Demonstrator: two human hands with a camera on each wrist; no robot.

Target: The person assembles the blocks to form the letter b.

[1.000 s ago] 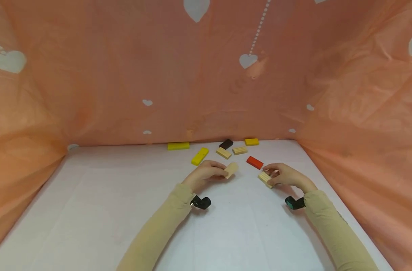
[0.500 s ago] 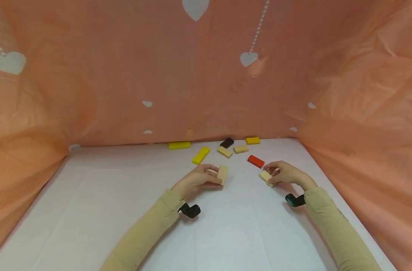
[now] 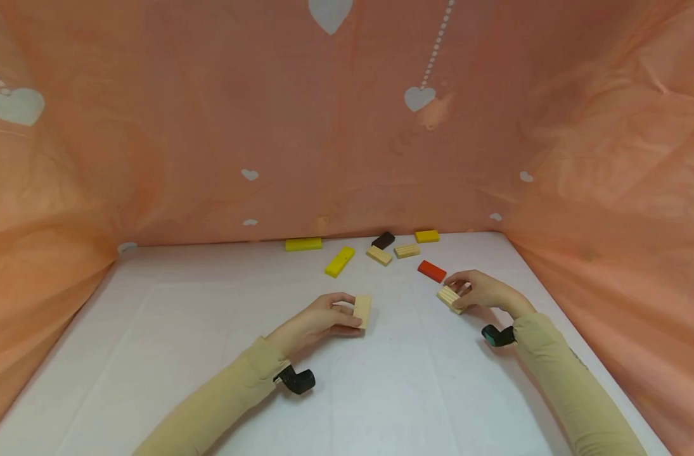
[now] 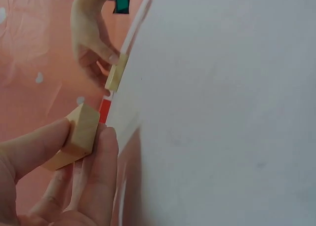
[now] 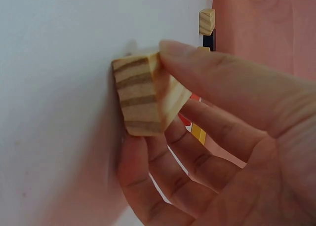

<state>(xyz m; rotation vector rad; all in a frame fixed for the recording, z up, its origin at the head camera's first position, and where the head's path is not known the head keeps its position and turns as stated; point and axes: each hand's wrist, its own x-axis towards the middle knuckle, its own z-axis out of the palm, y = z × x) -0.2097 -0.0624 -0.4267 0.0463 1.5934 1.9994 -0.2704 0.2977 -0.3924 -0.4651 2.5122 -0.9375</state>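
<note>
My left hand [image 3: 318, 322] pinches a plain pale wooden block [image 3: 362, 311] between thumb and fingers, a little above the white table. The left wrist view shows this wooden block [image 4: 81, 132] tilted, the thumb on one side and fingers on the other. Off to the right, my right hand [image 3: 483, 294] grips a striped wooden block [image 3: 449, 299] at the table surface. Its dark-grained end [image 5: 138, 97] faces the right wrist camera, the thumb on one face and fingers curled below. Just behind the right hand lies a red block [image 3: 432, 271].
Toward the back lie two yellow-green blocks [image 3: 340, 261], a black block [image 3: 383, 240], two plain wooden blocks [image 3: 379, 255] and a yellow block [image 3: 427, 236]. An orange cloth [image 3: 324, 126] with white hearts walls the table at the back and sides.
My left hand has drawn back toward me and to the left with its wooden block, turning it more upright. The right hand has hardly moved and still holds the striped block.
</note>
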